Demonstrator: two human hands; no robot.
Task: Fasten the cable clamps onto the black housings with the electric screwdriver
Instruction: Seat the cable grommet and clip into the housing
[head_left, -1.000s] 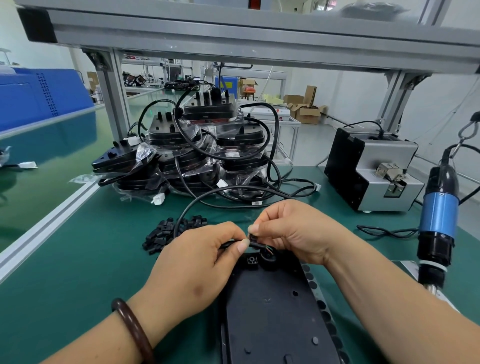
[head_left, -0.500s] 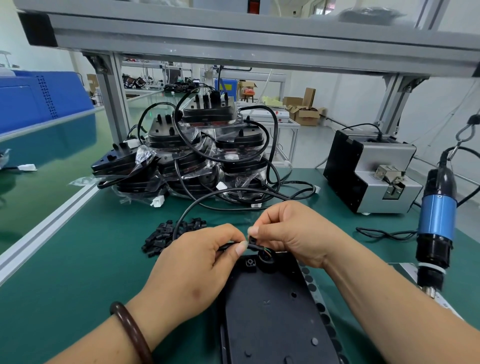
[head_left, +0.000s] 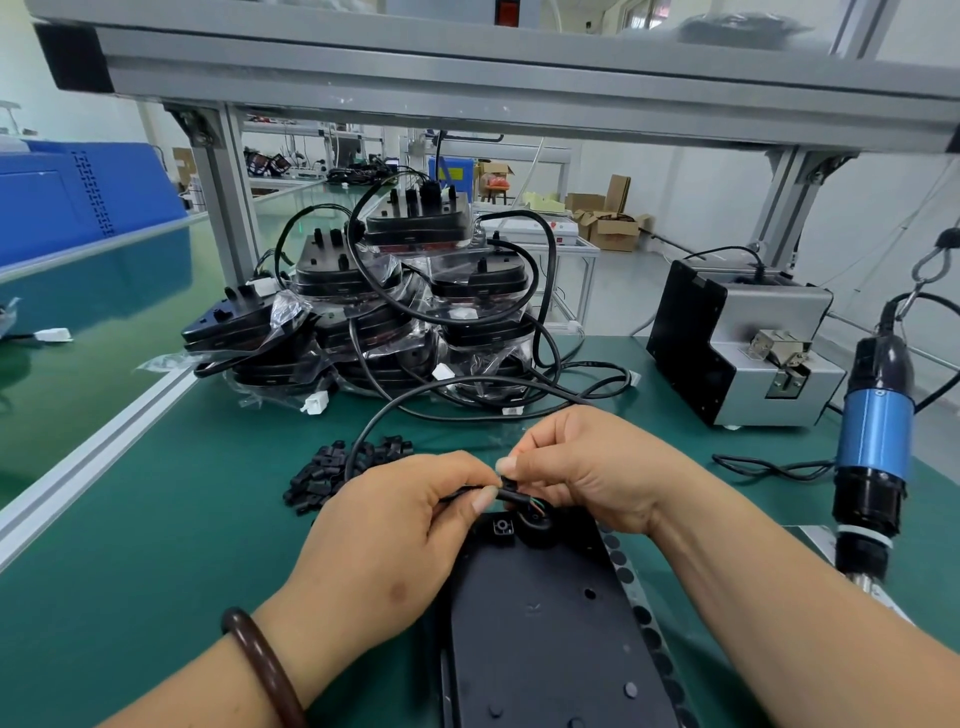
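Note:
A flat black housing (head_left: 540, 618) lies on the green mat in front of me, its far end under my fingers. My left hand (head_left: 395, 525) pinches the black cable (head_left: 462, 493) just above that end. My right hand (head_left: 587, 467) pinches a small black cable clamp (head_left: 508, 484) round the cable, whose coloured wire ends (head_left: 537, 505) dip into a round opening in the housing. A pile of loose black clamps (head_left: 337, 465) lies to the left. The electric screwdriver (head_left: 872, 452), blue and black, hangs untouched at the right.
A stack of bagged black housings with cables (head_left: 395, 312) fills the back of the mat. A grey and black screw feeder box (head_left: 737, 343) stands at the back right. An aluminium frame post (head_left: 228, 208) and rail (head_left: 88, 462) border the left.
Both hands keep their pinch on the cable and clamp above the housing's far end; only small finger shifts show. The screwdriver hangs as before.

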